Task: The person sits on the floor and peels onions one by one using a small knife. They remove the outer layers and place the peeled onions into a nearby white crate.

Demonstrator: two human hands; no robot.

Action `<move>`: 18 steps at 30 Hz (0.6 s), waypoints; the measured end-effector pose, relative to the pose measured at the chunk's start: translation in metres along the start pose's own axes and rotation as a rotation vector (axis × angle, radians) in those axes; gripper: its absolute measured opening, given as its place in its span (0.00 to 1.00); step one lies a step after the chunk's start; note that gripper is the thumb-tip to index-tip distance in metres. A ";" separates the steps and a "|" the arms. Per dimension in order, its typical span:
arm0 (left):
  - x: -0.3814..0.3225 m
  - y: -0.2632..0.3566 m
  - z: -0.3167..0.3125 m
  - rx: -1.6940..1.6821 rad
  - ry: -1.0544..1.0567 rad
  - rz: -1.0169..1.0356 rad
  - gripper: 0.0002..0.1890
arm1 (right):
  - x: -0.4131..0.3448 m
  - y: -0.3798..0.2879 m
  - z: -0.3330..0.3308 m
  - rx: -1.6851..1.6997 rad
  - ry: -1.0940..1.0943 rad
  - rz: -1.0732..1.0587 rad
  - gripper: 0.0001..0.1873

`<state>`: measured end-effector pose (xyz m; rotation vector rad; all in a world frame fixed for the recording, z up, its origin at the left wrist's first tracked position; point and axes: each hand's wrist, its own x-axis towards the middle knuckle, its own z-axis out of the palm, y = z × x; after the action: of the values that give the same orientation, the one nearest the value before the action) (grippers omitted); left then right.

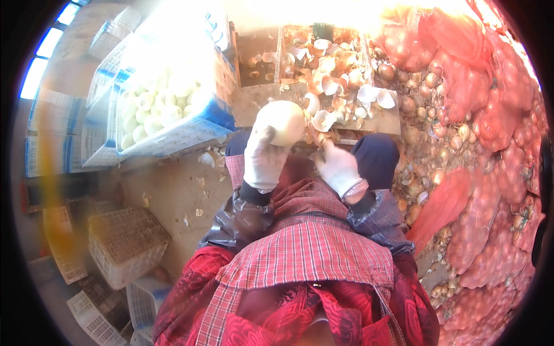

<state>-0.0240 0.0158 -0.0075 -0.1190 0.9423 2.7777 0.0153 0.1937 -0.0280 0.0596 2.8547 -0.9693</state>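
My left hand [265, 160], in a white glove, holds a large pale peeled onion [283, 122] above the near edge of a wooden board [255, 100]. Just right of it, my right hand [337, 166], also gloved, has its fingers curled near a scrap of brown onion skin [321, 136]; whether a tool is in it cannot be told. Loose onion skins [330, 85] lie on the board and fill the wooden-sided box behind it. To the left, a blue and white plastic crate [181, 135] holds many peeled onions [151, 123].
Red mesh sacks of onions [497, 186] are piled along the right, with loose unpeeled onions [456, 143] beside them. An upturned white basket [130, 242] and more crates [147, 302] stand at lower left. Skin scraps dot the floor. Glare washes out the top.
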 end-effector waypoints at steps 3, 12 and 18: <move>0.011 0.015 -0.001 -0.094 0.028 0.036 0.39 | -0.007 0.054 0.040 0.178 -0.242 0.288 0.15; 0.012 -0.003 0.005 -0.673 -0.048 -0.341 0.45 | 0.002 0.002 -0.027 0.299 0.318 -0.337 0.07; 0.006 -0.011 0.015 -0.619 0.064 -0.361 0.43 | 0.001 -0.012 -0.048 -0.136 0.346 -0.594 0.07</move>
<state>-0.0280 0.0344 -0.0032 -0.4230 0.0266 2.6219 0.0079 0.2134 0.0168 -0.7417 3.3285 -0.9109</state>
